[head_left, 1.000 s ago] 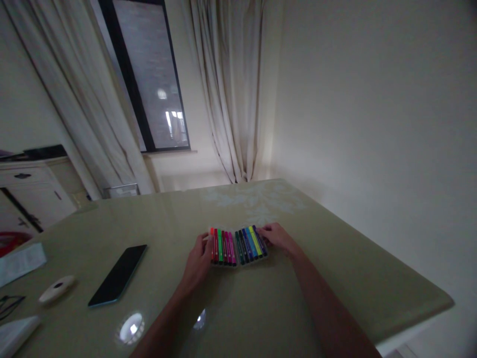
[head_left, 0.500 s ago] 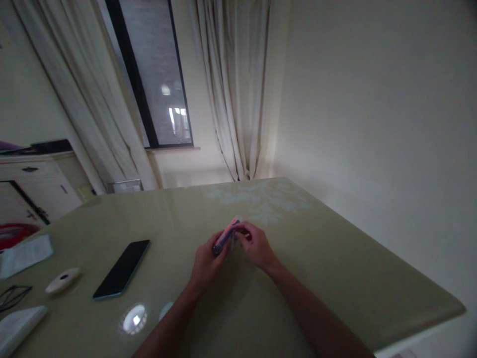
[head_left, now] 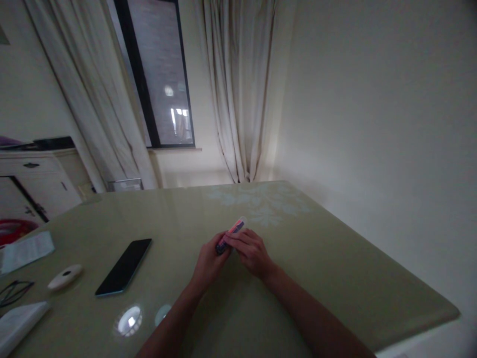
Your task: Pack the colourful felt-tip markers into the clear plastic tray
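Observation:
Above the middle of the table, a small slim packet (head_left: 236, 226) slants up to the right. It has pink-red and dark blue print and what looks like a clear plastic end; its exact kind cannot be made out. My left hand (head_left: 209, 259) is closed around its lower left end. Across its near right side lies my right hand (head_left: 252, 250), with bent fingers pressed on it close to the left fingertips. The fingers hide part of the packet's middle and lower side.
On the green table (head_left: 335, 278) lie a black phone (head_left: 124, 267), a white oval object (head_left: 65, 277), glasses (head_left: 15, 293), a white box-like object (head_left: 20, 325) and a pale paper (head_left: 28, 252). A wall (head_left: 391, 149) stands along the right edge.
My right fingers have moved from the packet's upper end down toward its middle, nearer my left hand. More of the packet's upper end shows. The view has shifted slightly.

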Motion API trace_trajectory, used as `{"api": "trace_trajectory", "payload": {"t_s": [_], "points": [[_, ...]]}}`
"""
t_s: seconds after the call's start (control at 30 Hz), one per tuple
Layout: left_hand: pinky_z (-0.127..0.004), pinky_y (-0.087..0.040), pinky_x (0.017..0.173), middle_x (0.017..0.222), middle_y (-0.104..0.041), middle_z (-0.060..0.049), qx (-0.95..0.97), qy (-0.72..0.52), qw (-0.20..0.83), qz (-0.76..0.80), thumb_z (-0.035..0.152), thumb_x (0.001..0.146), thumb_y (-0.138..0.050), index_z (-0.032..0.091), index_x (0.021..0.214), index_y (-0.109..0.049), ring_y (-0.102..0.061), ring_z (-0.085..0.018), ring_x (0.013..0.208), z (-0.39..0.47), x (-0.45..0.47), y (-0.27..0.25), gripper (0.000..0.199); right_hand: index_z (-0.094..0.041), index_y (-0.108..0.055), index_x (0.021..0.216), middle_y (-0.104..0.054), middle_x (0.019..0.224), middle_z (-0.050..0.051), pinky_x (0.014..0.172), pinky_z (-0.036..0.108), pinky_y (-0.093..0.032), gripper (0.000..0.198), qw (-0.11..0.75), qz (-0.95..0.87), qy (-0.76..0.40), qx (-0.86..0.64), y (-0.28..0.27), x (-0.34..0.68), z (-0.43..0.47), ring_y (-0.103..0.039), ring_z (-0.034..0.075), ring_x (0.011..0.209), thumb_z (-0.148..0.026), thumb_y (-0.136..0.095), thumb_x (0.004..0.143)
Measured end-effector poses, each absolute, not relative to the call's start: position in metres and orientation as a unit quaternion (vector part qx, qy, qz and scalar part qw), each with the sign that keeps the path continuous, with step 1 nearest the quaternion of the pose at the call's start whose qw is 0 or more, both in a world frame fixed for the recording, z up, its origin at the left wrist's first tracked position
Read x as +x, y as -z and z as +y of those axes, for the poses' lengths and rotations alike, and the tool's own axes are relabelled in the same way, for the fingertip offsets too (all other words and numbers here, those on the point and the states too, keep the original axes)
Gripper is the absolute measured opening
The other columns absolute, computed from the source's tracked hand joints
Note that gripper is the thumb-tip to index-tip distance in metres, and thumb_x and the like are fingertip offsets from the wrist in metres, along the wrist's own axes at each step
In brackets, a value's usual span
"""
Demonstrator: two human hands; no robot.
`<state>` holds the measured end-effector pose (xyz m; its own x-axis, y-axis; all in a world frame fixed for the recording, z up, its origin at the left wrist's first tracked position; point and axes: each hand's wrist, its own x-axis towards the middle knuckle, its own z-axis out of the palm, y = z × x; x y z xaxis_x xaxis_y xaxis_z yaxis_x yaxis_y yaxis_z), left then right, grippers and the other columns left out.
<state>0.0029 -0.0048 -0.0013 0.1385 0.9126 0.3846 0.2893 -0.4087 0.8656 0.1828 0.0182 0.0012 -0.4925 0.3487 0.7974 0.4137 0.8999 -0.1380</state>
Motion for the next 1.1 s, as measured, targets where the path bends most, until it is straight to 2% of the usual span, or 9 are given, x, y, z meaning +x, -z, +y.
{"api": "trace_trajectory", "payload": {"t_s": [0.2, 0.4, 0.53, 0.6, 0.7, 0.8, 0.97, 1.1], "points": [[-0.029, -0.055, 0.083, 0.107, -0.078, -0.007, 0.685, -0.490, 0.336, 0.423, 0.031, 0.088, -0.064, 0.016, 0.123, -0.068, -0.072, -0.021, 0.092, -0.002, 0.001, 0.003, 0.038, -0.026, -0.062, 0.141, -0.074, 0.126, 0.006, 0.095, 0.039, -0.053, 0.040, 0.450, -0.862, 0.055, -0.227, 0.002, 0.181, 0.018, -0.065, 0.022, 0.108, -0.021, -0.045, 0.105], [-0.032, -0.055, 0.091, 0.116, -0.078, -0.008, 0.709, -0.472, 0.321, 0.415, 0.029, 0.088, -0.064, 0.019, 0.128, -0.068, -0.073, -0.022, 0.101, -0.001, 0.001, 0.002, 0.041, -0.027, -0.063, 0.140, -0.074, 0.125, 0.006, 0.098, 0.037, -0.054, 0.041, 0.479, -0.843, 0.041, -0.239, 0.008, 0.184, 0.012, -0.067, 0.020, 0.111, -0.017, -0.045, 0.104], [-0.033, -0.054, 0.095, 0.119, -0.077, -0.007, 0.718, -0.457, 0.306, 0.428, 0.029, 0.088, -0.064, 0.020, 0.129, -0.068, -0.073, -0.023, 0.105, -0.003, 0.001, -0.003, 0.043, -0.025, -0.056, 0.147, -0.070, 0.133, 0.009, 0.104, 0.041, -0.051, 0.044, 0.500, -0.803, 0.072, -0.317, 0.006, 0.200, 0.016, -0.064, 0.022, 0.119, -0.020, -0.051, 0.103], [-0.033, -0.054, 0.095, 0.118, -0.078, -0.007, 0.718, -0.452, 0.308, 0.431, 0.030, 0.088, -0.063, 0.020, 0.129, -0.068, -0.072, -0.024, 0.106, -0.004, 0.000, -0.005, 0.042, -0.026, -0.056, 0.147, -0.067, 0.137, 0.010, 0.104, 0.044, -0.050, 0.044, 0.483, -0.795, 0.080, -0.358, 0.004, 0.209, 0.021, -0.063, 0.024, 0.121, -0.023, -0.053, 0.103], [-0.034, -0.055, 0.094, 0.117, -0.078, -0.006, 0.712, -0.453, 0.315, 0.434, 0.032, 0.088, -0.065, 0.020, 0.126, -0.070, -0.073, -0.024, 0.104, -0.004, -0.001, -0.008, 0.041, -0.028, -0.064, 0.140, -0.070, 0.133, 0.008, 0.102, 0.043, -0.051, 0.038, 0.451, -0.813, 0.060, -0.363, 0.005, 0.213, 0.028, -0.064, 0.023, 0.117, -0.026, -0.053, 0.104], [-0.035, -0.055, 0.094, 0.116, -0.079, -0.007, 0.701, -0.461, 0.325, 0.436, 0.035, 0.086, -0.067, 0.020, 0.126, -0.071, -0.073, -0.025, 0.102, -0.003, -0.002, -0.009, 0.043, -0.026, -0.067, 0.136, -0.071, 0.132, 0.007, 0.103, 0.042, -0.052, 0.036, 0.471, -0.805, 0.036, -0.360, 0.010, 0.210, 0.033, -0.066, 0.022, 0.116, -0.023, -0.050, 0.104], [-0.035, -0.056, 0.091, 0.116, -0.078, -0.008, 0.689, -0.470, 0.342, 0.433, 0.038, 0.087, -0.066, 0.018, 0.126, -0.071, -0.073, -0.024, 0.100, 0.000, -0.004, -0.006, 0.044, -0.027, -0.065, 0.138, -0.068, 0.138, 0.006, 0.110, 0.041, -0.048, 0.040, 0.477, -0.800, -0.028, -0.363, 0.016, 0.204, 0.035, -0.063, 0.021, 0.126, -0.018, -0.047, 0.103], [-0.039, -0.055, 0.096, 0.119, -0.077, -0.009, 0.690, -0.467, 0.338, 0.437, 0.038, 0.085, -0.069, 0.019, 0.128, -0.069, -0.072, -0.026, 0.104, 0.003, -0.003, 0.004, 0.047, -0.026, -0.068, 0.134, -0.069, 0.136, 0.007, 0.110, 0.040, -0.050, 0.037, 0.517, -0.771, -0.080, -0.364, 0.020, 0.204, 0.037, -0.064, 0.020, 0.126, -0.022, -0.047, 0.103]]}}
